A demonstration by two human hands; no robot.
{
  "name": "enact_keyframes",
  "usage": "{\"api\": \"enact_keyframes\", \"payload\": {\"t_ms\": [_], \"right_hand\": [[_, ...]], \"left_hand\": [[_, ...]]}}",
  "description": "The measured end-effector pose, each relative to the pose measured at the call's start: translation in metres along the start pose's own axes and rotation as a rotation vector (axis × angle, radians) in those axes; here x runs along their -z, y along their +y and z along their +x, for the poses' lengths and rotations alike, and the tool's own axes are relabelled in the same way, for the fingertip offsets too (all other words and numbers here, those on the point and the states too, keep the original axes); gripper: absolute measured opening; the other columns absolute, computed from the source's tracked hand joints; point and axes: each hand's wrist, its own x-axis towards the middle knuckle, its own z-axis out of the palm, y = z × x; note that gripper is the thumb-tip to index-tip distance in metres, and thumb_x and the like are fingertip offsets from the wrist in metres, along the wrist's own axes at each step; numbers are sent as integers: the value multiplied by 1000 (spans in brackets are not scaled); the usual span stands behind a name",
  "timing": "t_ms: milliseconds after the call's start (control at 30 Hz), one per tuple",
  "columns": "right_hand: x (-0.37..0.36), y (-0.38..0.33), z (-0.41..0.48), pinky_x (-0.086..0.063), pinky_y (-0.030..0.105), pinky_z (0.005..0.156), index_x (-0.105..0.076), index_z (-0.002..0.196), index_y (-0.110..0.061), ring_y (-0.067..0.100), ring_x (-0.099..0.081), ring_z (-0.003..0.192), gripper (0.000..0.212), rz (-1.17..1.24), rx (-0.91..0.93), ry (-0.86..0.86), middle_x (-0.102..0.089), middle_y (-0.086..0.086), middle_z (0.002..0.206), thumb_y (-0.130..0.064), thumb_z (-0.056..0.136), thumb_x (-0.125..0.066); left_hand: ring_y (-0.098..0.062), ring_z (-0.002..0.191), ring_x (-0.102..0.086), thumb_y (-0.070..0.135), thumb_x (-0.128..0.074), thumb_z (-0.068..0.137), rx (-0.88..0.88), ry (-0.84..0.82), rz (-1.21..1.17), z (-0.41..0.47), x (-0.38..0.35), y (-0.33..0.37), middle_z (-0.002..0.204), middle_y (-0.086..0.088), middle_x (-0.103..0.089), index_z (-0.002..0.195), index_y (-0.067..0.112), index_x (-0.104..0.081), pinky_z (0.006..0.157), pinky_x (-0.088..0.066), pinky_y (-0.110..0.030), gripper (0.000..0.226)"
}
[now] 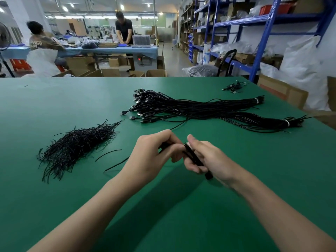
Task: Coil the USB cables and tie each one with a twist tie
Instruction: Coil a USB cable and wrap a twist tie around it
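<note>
Near the middle of the bench (54, 99), both hands work one black USB cable (192, 157). The right hand (209, 159) curls round the folded bundle, and the left hand (152, 153) pinches its upper end with curled fingers. Whether a twist tie is already on it I cannot tell. Most of the job looks undone: two thick bunches of uncoiled cables (200, 110) lie toward the far right edge, each bound with a white band. The pile of twist ties (76, 144) toward the left edge is large. A small heap (234, 86) by the far right corner may be finished coils, but it is too small to confirm.
</note>
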Motion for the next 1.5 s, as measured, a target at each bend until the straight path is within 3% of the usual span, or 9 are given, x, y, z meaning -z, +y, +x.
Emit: {"api": "enact_keyframes", "payload": {"t_ms": [300, 367, 533, 733, 867, 1000, 1267, 1400, 1500], "right_hand": [[-2, -5, -15, -18, 23, 49, -63, 92, -13, 9, -23, 49, 31, 563, -24, -338, -36, -9, 55, -29, 105, -41], [-11, -10, -13, -18, 21, 47, -62, 91, -13, 6, -24, 48, 29, 687, 48, -257, -36, -10, 55, -27, 106, -40], [-30, -20, -1, -25, 19, 46, -59, 100, -8, 5, -36, 45, 24, 828, 178, 213, -50, -5, 59, -24, 104, -42], [-29, -11, 5, -50, 25, 54, -59, 96, -10, 17, -65, 59, 28, 225, 237, 497, -73, 6, 73, -19, 110, -36], [-25, 1, 1, -57, 32, 56, -61, 89, -13, 17, -70, 64, 28, -197, 150, 499, -74, 4, 76, -20, 108, -41], [-20, 7, -8, -53, 27, 59, -62, 86, -19, 8, -64, 61, 27, -523, 77, 437, -70, -4, 68, -25, 106, -45], [-24, 2, -22, -38, 39, 56, -43, 71, -28, 11, -43, 53, 41, -791, 12, 150, -54, -1, 64, -42, 107, -33], [-22, 0, -28, -30, 24, 58, -51, 67, -57, 1, -44, 57, 47, -704, -38, 28, -50, -12, 62, -40, 108, -33], [-20, 1, -32, -32, 18, 59, -54, 65, -59, -1, -43, 57, 52, -554, -88, -74, -49, -24, 60, -37, 109, -36]], "left_hand": [[-7, 64, -51, 27, -62, 95, 216, 100, -512, -5, -18, -21, 66, 10, -59, 78, 16, -61, 64, -42, -19, 20], [-2, 61, -47, 20, -52, 102, 233, 92, -582, -10, -32, -20, 66, 14, -56, 81, 14, -61, 61, -39, -14, 24], [-16, 70, -47, 21, -45, 104, 270, -17, -485, -21, -58, -12, 73, 2, -55, 85, 21, -60, 69, -46, -38, 24], [-6, 60, -51, 21, -43, 105, 141, -244, -83, -30, -55, -3, 66, 11, -58, 83, 23, -55, 65, -40, -18, 25], [-17, 66, -53, 19, -51, 105, 0, -310, 176, -29, -40, -1, 76, 6, -62, 97, 11, -65, 71, -47, -32, 18], [-21, 72, -64, 27, -63, 100, -83, -187, 314, -24, -18, -3, 85, 0, -70, 98, 12, -73, 71, -51, -40, 18], [-15, 57, -54, 41, -78, 84, -133, 26, 394, -28, -9, -13, 68, 10, -68, 76, 19, -74, 64, -40, -24, 23], [-9, 67, -62, 39, -75, 85, -166, 58, 354, -28, -7, -17, 78, 13, -70, 100, 18, -76, 71, -48, -27, 26], [-11, 74, -66, 37, -69, 91, -320, -84, 426, -27, -5, -20, 87, 10, -73, 107, 22, -79, 68, -47, -27, 24]]}}
